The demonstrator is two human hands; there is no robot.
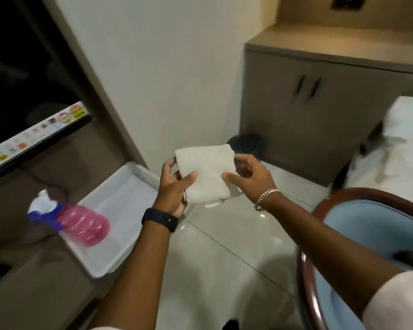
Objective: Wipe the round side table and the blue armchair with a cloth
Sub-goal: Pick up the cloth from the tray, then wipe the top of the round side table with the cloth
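A folded white cloth (206, 171) is held up in front of me over the floor. My left hand (174, 186), with a black watch on the wrist, grips its left edge with the thumb on top. My right hand (250, 177), wearing a chain bracelet, pinches its right edge. The blue armchair (372, 234) with a dark wooden frame stands at the lower right, under my right forearm. No round side table is in view.
A white tray (122, 206) on a brown counter at the left holds a pink spray bottle (81, 222) lying on its side. A television (34, 136) stands behind it. A brown cabinet (308, 103), a black bin (246, 145) and a white bed (396, 144) lie ahead.
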